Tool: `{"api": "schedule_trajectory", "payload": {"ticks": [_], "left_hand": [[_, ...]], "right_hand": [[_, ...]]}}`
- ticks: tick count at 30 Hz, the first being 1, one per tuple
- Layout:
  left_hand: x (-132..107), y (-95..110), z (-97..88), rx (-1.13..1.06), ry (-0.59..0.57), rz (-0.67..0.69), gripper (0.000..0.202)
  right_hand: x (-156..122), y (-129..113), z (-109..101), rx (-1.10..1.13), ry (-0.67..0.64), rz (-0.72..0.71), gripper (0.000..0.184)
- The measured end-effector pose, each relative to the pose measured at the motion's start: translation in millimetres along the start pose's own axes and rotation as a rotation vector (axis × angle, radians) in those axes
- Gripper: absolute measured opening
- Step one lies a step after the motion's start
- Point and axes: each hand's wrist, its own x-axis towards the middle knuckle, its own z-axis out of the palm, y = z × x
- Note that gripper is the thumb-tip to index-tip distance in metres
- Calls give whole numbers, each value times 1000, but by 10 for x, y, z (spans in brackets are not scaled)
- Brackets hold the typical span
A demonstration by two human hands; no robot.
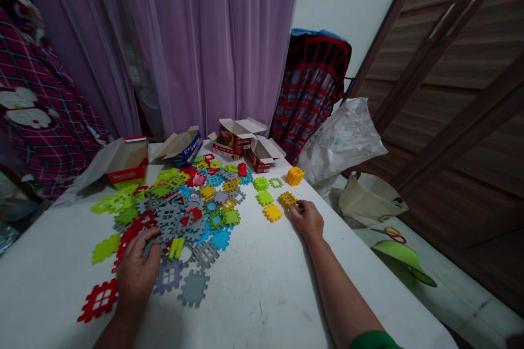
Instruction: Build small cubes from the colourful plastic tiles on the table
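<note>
1. Resting flat on the tile pile (pixel 192 212), left hand (pixel 137 271) lies spread wide over a grey tile (pixel 149 245).
2. Right hand (pixel 308 219) touches the yellow tile (pixel 287 199) at its 11 o'clock; grip unclear tbh.

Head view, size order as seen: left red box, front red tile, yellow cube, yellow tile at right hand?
1. red box
2. red tile, nearest camera
3. yellow cube and yellow tile look alike; unranked
</note>
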Motion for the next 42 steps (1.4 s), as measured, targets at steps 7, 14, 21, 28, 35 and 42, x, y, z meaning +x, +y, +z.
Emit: {"api": "schedule_trajectory", "payload": {"ticks": [7, 14, 21, 28, 35, 42], "left_hand": [[5, -19, 2, -8, -6, -6, 31], [-3, -27, 20, -27, 13, 2, 31], [-17, -13, 31, -41, 38, 21, 29], [-28, 7, 33, -38, 45, 21, 29], [-31, -23, 43, -22, 60, 35, 30], [-30, -34, 51, -33, 67, 61, 30]], "right_hand": [[1, -16, -12, -2, -1, 19, 40], [-26, -149, -51, 86, 91, 9, 40], [-283, -1003, 172, -48, -292, -489, 27], [-61, -1720, 378, -217, -374, -328, 33], [69, -2023, 614, -248, -369, -215, 46], [119, -1922, 620, -241, -311, -220, 34]]}}
